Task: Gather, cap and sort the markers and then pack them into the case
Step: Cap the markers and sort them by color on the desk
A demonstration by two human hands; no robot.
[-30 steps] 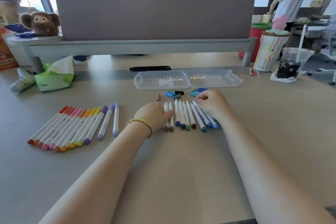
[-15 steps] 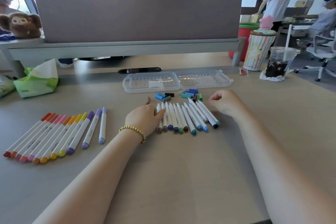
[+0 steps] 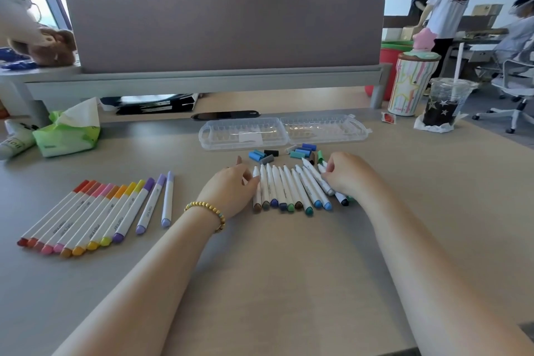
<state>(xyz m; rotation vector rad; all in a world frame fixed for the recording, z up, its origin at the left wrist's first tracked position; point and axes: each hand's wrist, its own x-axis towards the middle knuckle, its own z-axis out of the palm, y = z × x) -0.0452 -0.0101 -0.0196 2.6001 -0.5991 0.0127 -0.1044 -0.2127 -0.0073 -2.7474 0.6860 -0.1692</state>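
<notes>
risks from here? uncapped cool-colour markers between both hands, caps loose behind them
1. The loose caps lie unsorted just beyond the uncapped markers; a cap could likely end up on the wrong colour.
2. The right hand is curled round the markers at the row's right end, some lying askew; squeezing could roll them or smear exposed tips on the table.
3. The open case sits close behind the caps; a reach may knock caps away.

Eleven capped markers [image 3: 95,212], one case [image 3: 284,131]
</notes>
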